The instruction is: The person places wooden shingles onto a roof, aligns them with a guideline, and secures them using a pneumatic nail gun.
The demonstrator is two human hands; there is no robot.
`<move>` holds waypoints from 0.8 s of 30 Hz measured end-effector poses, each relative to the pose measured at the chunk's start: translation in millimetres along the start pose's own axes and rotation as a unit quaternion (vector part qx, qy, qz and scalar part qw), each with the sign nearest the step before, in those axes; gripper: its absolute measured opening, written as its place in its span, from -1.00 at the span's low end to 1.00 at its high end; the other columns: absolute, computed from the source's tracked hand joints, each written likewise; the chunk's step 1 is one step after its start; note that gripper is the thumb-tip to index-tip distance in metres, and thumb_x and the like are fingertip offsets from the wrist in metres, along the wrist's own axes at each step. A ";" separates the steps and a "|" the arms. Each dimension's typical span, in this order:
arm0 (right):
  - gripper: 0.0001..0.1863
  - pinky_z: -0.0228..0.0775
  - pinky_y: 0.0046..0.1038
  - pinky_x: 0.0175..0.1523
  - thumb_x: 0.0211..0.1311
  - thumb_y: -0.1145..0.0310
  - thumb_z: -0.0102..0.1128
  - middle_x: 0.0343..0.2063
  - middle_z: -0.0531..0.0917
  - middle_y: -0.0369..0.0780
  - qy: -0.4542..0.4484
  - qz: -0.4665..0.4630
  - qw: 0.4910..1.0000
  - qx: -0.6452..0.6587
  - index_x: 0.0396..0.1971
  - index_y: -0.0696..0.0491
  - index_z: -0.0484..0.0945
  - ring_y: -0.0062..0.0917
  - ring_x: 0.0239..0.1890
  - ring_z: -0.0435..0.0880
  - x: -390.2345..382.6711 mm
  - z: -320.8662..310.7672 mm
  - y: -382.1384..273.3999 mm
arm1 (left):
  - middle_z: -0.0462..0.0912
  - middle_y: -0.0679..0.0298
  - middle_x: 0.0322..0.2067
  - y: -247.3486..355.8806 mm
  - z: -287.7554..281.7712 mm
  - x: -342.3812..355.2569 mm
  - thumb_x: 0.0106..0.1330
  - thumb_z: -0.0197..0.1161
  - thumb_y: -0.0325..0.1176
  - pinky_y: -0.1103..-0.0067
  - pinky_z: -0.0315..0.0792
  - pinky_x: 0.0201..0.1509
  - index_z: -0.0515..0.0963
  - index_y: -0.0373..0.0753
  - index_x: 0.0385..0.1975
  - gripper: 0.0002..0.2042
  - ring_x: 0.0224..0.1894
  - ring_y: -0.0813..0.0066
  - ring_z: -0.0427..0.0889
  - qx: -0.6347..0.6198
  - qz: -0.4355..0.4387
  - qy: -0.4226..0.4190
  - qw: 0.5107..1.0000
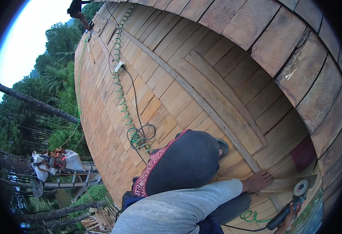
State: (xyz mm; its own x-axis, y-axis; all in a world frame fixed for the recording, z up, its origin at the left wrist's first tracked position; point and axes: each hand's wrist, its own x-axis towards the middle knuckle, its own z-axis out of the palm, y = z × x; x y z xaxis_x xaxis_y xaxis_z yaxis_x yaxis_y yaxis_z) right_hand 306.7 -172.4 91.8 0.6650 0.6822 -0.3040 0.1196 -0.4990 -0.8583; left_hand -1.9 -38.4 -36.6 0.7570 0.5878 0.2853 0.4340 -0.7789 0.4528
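One grey sleeve (202,201) looms nearest at six o'clock, beside one bent knee (188,163) with a red, white-patterned cloth (155,169) along it. At four o'clock, the left hand (258,181) lies over the near end of one wooden piece (284,184); whether it grips or only presses, I cannot tell. Between four and five, the right hand (290,218) is wrapped around one angle grinder (287,210), its single pale disc at the wooden piece; contact between them cannot be told. One sandal (223,147) shows toward four. One long batten (190,89) runs from eleven to four across many shingles (100,105), with two planks (217,101) beside it toward two. One white socket strip (120,66) sits between ten and eleven, near a coiled green hose (117,43). Another person (77,9) stands toward eleven. Any lettering on the grinder is too small to read.
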 end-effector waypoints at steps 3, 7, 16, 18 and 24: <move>-0.48 0.49 -0.52 -0.51 0.27 0.05 0.46 -0.42 0.58 -0.27 0.001 -0.003 1.000 0.000 0.00 0.06 0.45 -0.55 -0.55 0.59 2.4 -2.4 -1.1 | 0.46 0.12 0.25 0.9 4.3 2.2 -0.18 0.44 0.40 0.35 0.17 0.38 0.28 -0.44 0.40 0.21 0.33 0.26 0.37 0.004 0.006 0.009 1.000; -0.48 0.48 -0.52 -0.50 0.26 0.05 0.46 -0.43 0.58 -0.27 -0.002 -0.009 1.000 0.002 0.00 0.06 0.45 -0.55 -0.55 0.59 9.2 -4.8 -1.4 | 0.46 0.12 0.25 1.3 8.4 3.7 -0.20 0.44 0.40 0.35 0.18 0.37 0.28 -0.44 0.40 0.22 0.32 0.26 0.37 0.002 -0.001 0.026 1.000; -0.48 0.48 -0.52 -0.49 0.26 0.05 0.46 -0.44 0.57 -0.28 0.001 -0.023 1.000 -0.001 0.00 0.08 0.46 -0.56 -0.54 0.59 8.1 -5.8 -1.7 | 0.46 0.11 0.26 3.2 11.5 -4.4 -0.21 0.44 0.40 0.36 0.18 0.38 0.27 -0.45 0.40 0.23 0.33 0.26 0.38 -0.007 0.005 0.014 1.000; -0.48 0.48 -0.52 -0.49 0.26 0.05 0.46 -0.45 0.57 -0.28 -0.004 -0.029 1.000 -0.002 0.00 0.08 0.46 -0.56 -0.54 0.59 12.1 -2.3 -7.0 | 0.46 0.11 0.26 0.9 10.0 -5.6 -0.20 0.44 0.40 0.35 0.17 0.38 0.27 -0.45 0.41 0.23 0.33 0.26 0.38 -0.001 0.003 0.017 1.000; -0.52 0.49 -0.53 -0.50 0.30 0.03 0.42 -0.46 0.57 -0.29 -0.003 -0.025 0.997 0.069 -0.03 0.06 0.49 -0.58 -0.54 0.61 -8.3 8.2 -15.8 | 0.48 0.10 0.23 -0.5 11.5 -1.0 -0.08 0.39 0.37 0.34 0.19 0.38 0.30 -0.42 0.39 0.13 0.29 0.25 0.41 0.046 0.015 0.037 0.998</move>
State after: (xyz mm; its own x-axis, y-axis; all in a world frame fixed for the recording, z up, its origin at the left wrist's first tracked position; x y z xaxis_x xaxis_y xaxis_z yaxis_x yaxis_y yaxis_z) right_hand 293.3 -165.8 104.5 0.6565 0.7075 -0.2618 0.0497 -0.3868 -0.9208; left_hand 2.7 -41.2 -46.8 0.7336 0.5763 0.3601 0.4580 -0.8108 0.3643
